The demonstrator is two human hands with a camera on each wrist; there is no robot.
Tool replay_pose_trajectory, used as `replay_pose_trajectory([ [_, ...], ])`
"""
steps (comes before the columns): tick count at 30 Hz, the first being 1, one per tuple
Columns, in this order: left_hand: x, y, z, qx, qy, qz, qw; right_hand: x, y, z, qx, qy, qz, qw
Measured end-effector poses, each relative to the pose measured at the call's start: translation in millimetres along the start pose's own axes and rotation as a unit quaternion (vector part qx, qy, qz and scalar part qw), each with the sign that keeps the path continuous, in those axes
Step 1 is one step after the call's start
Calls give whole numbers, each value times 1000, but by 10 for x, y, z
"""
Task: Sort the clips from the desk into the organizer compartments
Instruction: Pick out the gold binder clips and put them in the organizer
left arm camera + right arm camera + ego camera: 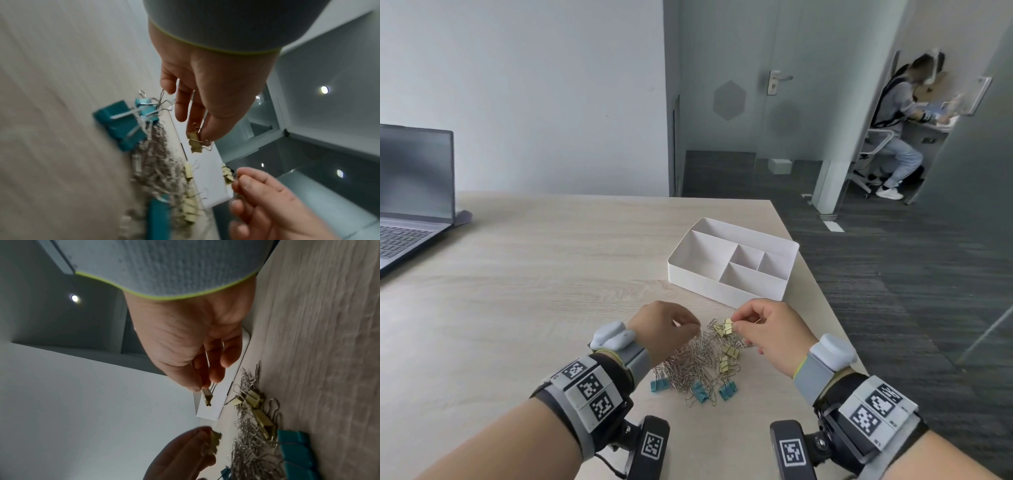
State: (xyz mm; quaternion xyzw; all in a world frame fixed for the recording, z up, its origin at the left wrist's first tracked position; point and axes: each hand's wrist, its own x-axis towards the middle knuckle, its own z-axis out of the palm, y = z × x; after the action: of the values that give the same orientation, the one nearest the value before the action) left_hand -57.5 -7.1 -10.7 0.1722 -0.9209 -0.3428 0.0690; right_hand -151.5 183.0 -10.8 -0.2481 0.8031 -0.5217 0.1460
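Head view, table (524, 281): a pale wood-grain top carries everything, with an open laptop (410, 195) at its far left edge.
Organizer (732, 262): a white tray with several compartments, none visibly holding clips, sits toward the table's right edge, just beyond both hands.
Clip pile (698, 363): a tangle of silver paper clips lies between and just below the two hands, nearer the person than the organizer.
Teal binder clips (698, 392): several lie along the pile's near edge, well clear of the fingers.
Yellow binder clips (729, 353): a few remain on the pile's right side, beneath the right hand.
Left hand (664, 329): poised over the pile's far left end, thumb and fingertips pinched on small yellow binder clips (194, 142), seen against the organizer wall from the left wrist.
Right hand (770, 334): over the pile's far right end, fingers curled, thumb and forefinger pinching another yellow binder clip (206, 395) by its end, lifted clear of the table, just short of the organizer's near wall.
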Motion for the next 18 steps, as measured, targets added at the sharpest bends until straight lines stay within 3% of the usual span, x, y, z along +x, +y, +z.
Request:
replay_pose_trajectory([
  [3, 17, 33, -7, -120, 21, -40, 992, -18, -58, 1, 30, -4, -3, 1000],
  [9, -6, -12, -39, -170, 12, -70, 983, -31, -65, 7, 29, -6, 0, 1000],
  [18, -85, 61, -76, -342, -10, -98, 935, -64, -82, 106, 29, -13, 1, 999],
])
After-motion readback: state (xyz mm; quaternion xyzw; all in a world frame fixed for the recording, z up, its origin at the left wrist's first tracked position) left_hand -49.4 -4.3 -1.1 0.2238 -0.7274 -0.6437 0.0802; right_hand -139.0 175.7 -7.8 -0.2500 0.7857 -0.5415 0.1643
